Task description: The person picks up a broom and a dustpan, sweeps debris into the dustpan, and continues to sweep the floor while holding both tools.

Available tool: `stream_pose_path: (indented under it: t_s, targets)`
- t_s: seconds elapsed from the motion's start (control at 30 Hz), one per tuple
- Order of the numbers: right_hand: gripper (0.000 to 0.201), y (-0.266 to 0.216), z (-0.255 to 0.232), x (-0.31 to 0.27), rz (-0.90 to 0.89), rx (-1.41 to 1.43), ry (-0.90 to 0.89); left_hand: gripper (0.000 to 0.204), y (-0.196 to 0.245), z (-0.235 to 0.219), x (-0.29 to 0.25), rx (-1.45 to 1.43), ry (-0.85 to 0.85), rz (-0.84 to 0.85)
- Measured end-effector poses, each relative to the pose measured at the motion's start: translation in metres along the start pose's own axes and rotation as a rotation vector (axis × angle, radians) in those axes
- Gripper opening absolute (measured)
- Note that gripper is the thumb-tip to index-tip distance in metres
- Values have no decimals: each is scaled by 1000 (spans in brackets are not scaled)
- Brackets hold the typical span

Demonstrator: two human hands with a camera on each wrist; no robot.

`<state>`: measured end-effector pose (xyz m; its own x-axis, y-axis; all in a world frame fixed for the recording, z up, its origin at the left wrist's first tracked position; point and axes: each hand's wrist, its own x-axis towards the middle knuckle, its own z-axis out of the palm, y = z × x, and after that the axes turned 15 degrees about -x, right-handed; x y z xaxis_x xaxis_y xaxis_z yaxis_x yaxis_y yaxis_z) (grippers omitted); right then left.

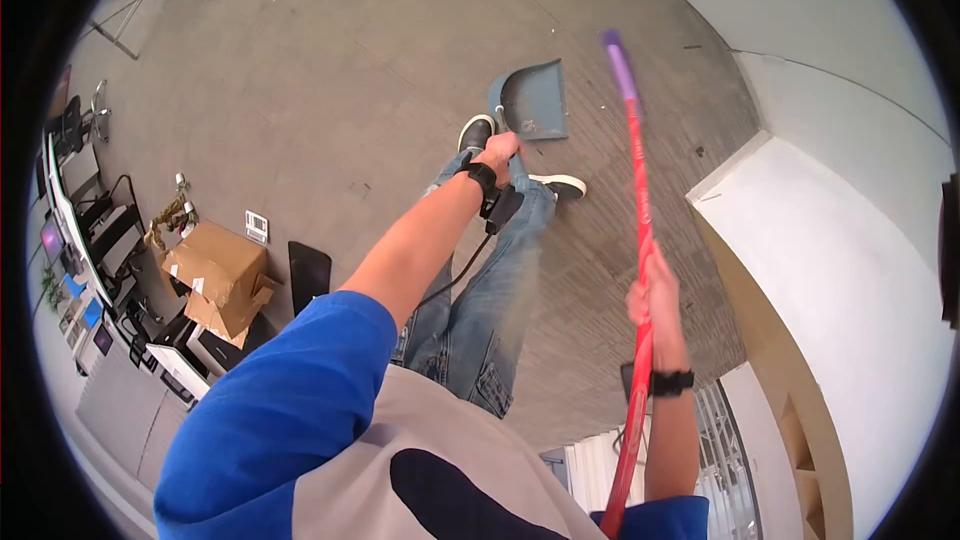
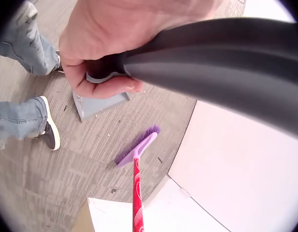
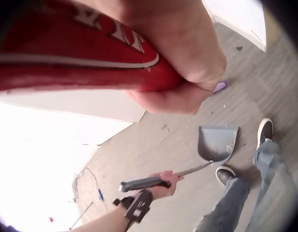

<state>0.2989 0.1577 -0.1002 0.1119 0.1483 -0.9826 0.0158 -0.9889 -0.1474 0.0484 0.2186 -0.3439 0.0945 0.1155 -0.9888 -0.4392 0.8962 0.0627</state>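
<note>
My left hand (image 1: 503,147) grips the long dark handle (image 2: 212,63) of a dustpan, its fingers curled round it. The grey-blue dustpan (image 1: 545,90) lies on the floor by my feet, with specks of debris (image 1: 533,126) in it. My right hand (image 1: 655,295) holds a broom by its red patterned stick (image 1: 643,200). In the left wrist view the purple broom head (image 2: 138,149) is over the floor to one side of the pan, bristles facing the pan's side. The right wrist view shows only a bit of purple past my fingers.
A white panel or low wall (image 1: 810,210) stands on the right, with small dark bits (image 1: 700,151) on the floor near it. Cardboard boxes (image 1: 215,265) and cluttered desks are at the left. My shoes (image 1: 562,186) are close to the pan.
</note>
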Motion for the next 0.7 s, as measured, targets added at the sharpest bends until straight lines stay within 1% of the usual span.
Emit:
stream_pose_path:
  t_s: [0.03, 0.07, 0.1, 0.17, 0.2, 0.23, 0.27, 0.3, 0.33, 0.37, 0.4, 0.43, 0.47, 0.53, 0.57, 0.63, 0.67, 0.7]
  targets:
    - [45, -6, -4, 20, -20, -40, 51, 14, -12, -13, 25, -6, 6, -5]
    - [43, -9, -4, 39, -43, -79, 104, 14, -29, -31, 71, 154, -115, 94]
    - [43, -9, 1, 59, -40, -84, 102, 14, -40, -42, 96, 314, -236, 194]
    - [41, -8, 7, 90, 36, -62, 125, 13, -26, -24, 62, 294, -218, 198]
    - [41, -4, 13, 91, 38, -60, 124, 12, -4, -3, 20, 139, -101, 67]
    - [41, 5, 29, 89, 56, -57, 115, 11, 5, 6, -3, -16, 19, -67]
    - [40, 11, 48, 83, 74, -56, 107, 11, -4, -4, 15, -15, 21, -72]
    - [42, 19, 64, 72, 59, -92, 114, 11, -21, -19, 50, 152, -93, 77]
    - [43, 28, 75, 63, 34, -111, 94, 11, -32, -27, 69, 319, -210, 227]
    - [43, 36, 82, 51, 39, -105, 99, 11, -26, -19, 53, 324, -214, 222]
    - [44, 40, 88, 37, 56, -147, 45, 12, -10, -4, 21, 96, -85, 41]
    - [44, 43, 88, 24, 70, -190, -9, 12, 1, 6, 2, -133, 44, -136]
    - [44, 46, 85, 12, 66, -185, -4, 12, 3, 6, 1, -127, 39, -134]
    - [43, 51, 78, -13, 112, -81, -129, 14, 0, -2, 6, -109, -2, -98]
    - [43, 52, 72, -26, 109, -82, -124, 14, -3, -4, 11, -109, -8, -97]
    - [43, 51, 60, -42, 129, -18, -129, 15, -6, -12, 19, -116, -94, -57]
    - [43, 48, 53, -41, 126, -19, -130, 15, -6, -12, 19, -117, -94, -54]
    - [43, 45, 43, -40, 94, -55, -74, 14, -3, -8, 10, -140, -66, -90]
